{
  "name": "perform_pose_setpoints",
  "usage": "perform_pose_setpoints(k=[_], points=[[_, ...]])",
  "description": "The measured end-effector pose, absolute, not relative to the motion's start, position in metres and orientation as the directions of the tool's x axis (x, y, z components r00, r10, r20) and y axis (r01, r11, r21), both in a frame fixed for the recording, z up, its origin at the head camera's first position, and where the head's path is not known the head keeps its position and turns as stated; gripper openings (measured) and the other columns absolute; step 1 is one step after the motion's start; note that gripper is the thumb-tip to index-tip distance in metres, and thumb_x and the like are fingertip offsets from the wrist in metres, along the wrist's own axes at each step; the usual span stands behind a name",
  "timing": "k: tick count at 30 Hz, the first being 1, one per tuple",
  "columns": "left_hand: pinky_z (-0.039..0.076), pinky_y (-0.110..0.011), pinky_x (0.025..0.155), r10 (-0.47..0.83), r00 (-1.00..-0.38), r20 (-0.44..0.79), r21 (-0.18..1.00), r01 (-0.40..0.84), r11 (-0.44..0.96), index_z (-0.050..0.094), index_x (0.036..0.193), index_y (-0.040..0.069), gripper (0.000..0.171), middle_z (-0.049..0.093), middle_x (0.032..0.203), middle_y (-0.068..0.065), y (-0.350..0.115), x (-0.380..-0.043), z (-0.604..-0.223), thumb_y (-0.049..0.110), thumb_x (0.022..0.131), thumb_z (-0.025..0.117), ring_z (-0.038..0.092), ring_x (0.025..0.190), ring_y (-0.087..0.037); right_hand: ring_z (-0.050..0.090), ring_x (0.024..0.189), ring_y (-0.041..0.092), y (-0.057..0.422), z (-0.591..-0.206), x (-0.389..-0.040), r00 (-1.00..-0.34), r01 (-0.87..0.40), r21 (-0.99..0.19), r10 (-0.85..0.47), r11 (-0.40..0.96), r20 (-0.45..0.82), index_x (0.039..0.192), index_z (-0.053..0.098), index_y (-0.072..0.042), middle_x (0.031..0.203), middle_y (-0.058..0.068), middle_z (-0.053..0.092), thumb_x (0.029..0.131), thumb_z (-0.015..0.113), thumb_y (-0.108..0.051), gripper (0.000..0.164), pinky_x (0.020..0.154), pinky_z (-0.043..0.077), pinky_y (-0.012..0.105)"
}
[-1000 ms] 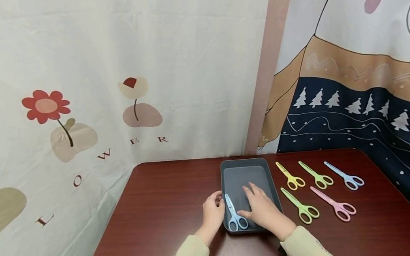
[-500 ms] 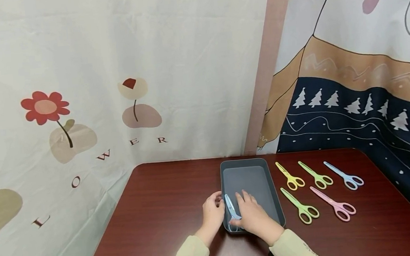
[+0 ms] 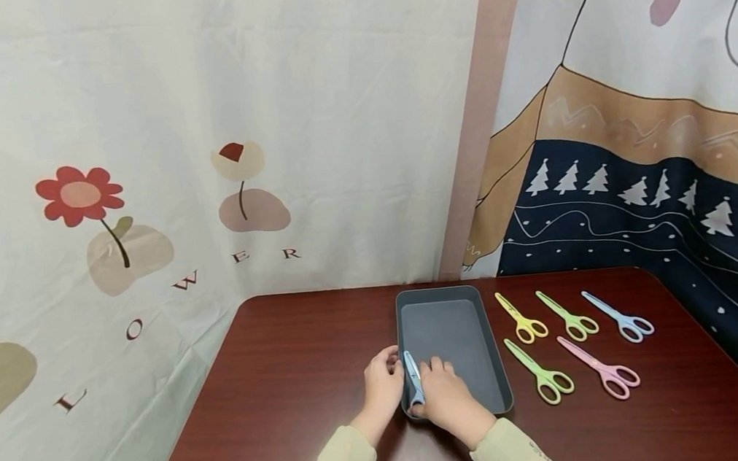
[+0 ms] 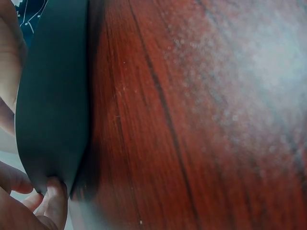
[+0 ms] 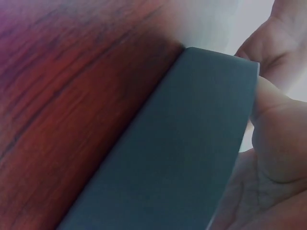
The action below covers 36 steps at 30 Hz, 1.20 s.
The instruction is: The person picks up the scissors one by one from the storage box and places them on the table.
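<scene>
A dark grey rectangular tray (image 3: 456,318) stands on the table. At its left wall my left hand (image 3: 382,383) pinches the rim; in the left wrist view a finger of this hand (image 4: 55,196) lies against the outer face of the tray wall. Inside the tray, near its front left corner, lies a pair of light blue scissors (image 3: 413,369), blades pointing away. My right hand (image 3: 446,399) reaches down over them, with the thumb by the handles and the fingers curled along their right side. It grips the scissors at the handles, which it mostly hides.
Right of the tray lie yellow scissors (image 3: 521,317), two green pairs (image 3: 567,315), a blue pair (image 3: 613,315) and a pink pair (image 3: 598,366). All rest on the dark red-brown table (image 3: 301,353). A printed cloth (image 3: 346,115) hangs behind the table's back edge.
My right hand has moved left and down inside the tray, from spread fingers beside the blue scissors to curled fingers on their handles. The left hand has stayed at the tray's rim.
</scene>
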<state>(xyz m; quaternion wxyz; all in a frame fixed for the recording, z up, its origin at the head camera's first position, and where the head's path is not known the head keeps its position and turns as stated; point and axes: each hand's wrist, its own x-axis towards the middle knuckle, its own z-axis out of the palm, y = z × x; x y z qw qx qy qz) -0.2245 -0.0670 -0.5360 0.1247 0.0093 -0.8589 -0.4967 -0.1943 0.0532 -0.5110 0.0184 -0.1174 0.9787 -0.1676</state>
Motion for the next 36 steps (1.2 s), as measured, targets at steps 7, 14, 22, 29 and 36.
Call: perform_pose_setpoints(k=[7, 14, 22, 29, 36], points=[[0.052, -0.025, 0.068, -0.139, -0.969, 0.205, 0.854, 0.108, 0.510, 0.065, 0.110, -0.002, 0.025, 0.067, 0.092, -0.012, -0.067, -0.225, -0.537, -0.003, 0.085, 0.060, 0.065, 0.077, -0.018, 0.047, 0.087, 0.028, 0.054, -0.514, -0.198, -0.971, -0.232, -0.291, -0.238, 0.928, 0.015, 0.108, 0.058, 0.004, 0.095, 0.013, 0.049, 0.058, 0.088, -0.038, 0.071, 0.063, 0.049, 0.042], [0.052, -0.024, 0.066, -0.135, -0.970, 0.203, 0.851, 0.107, 0.514, 0.065, 0.110, -0.002, 0.026, 0.067, 0.092, -0.012, -0.067, -0.225, -0.536, -0.002, 0.085, 0.060, 0.064, 0.077, -0.019, 0.047, 0.086, 0.027, 0.057, -0.513, -0.198, -0.973, -0.224, -0.300, -0.232, 0.927, 0.010, 0.100, 0.059, 0.003, 0.090, 0.011, 0.047, 0.056, 0.088, -0.029, 0.062, 0.064, 0.048, 0.041], [0.052, -0.025, 0.067, -0.130, -0.969, 0.210, 0.851, 0.116, 0.512, 0.065, 0.110, -0.003, 0.025, 0.067, 0.092, -0.012, -0.068, -0.224, -0.536, -0.004, 0.085, 0.060, 0.064, 0.078, -0.019, 0.046, 0.085, 0.027, 0.064, -0.511, -0.199, -0.978, -0.195, -0.323, -0.210, 0.926, -0.011, 0.092, 0.059, 0.002, 0.090, 0.011, 0.045, 0.056, 0.089, -0.025, 0.055, 0.063, 0.048, 0.040], [0.053, -0.026, 0.068, -0.133, -0.966, 0.222, 0.847, 0.123, 0.517, 0.066, 0.109, -0.001, 0.025, 0.067, 0.091, -0.011, -0.068, -0.224, -0.537, -0.003, 0.085, 0.061, 0.065, 0.078, -0.020, 0.048, 0.083, 0.029, 0.071, -0.510, -0.200, -0.982, -0.170, -0.349, -0.187, 0.922, -0.015, 0.090, 0.059, 0.003, 0.091, 0.014, 0.047, 0.056, 0.089, -0.021, 0.051, 0.065, 0.048, 0.043], [0.053, -0.026, 0.068, -0.132, -0.969, 0.207, 0.851, 0.112, 0.512, 0.065, 0.110, -0.002, 0.025, 0.066, 0.092, -0.012, -0.068, -0.224, -0.536, -0.003, 0.085, 0.060, 0.065, 0.080, -0.021, 0.047, 0.079, 0.027, 0.074, -0.509, -0.203, -0.982, -0.169, -0.357, -0.189, 0.919, -0.021, 0.086, 0.059, 0.001, 0.086, 0.012, 0.048, 0.057, 0.087, -0.017, 0.045, 0.062, 0.046, 0.041]])
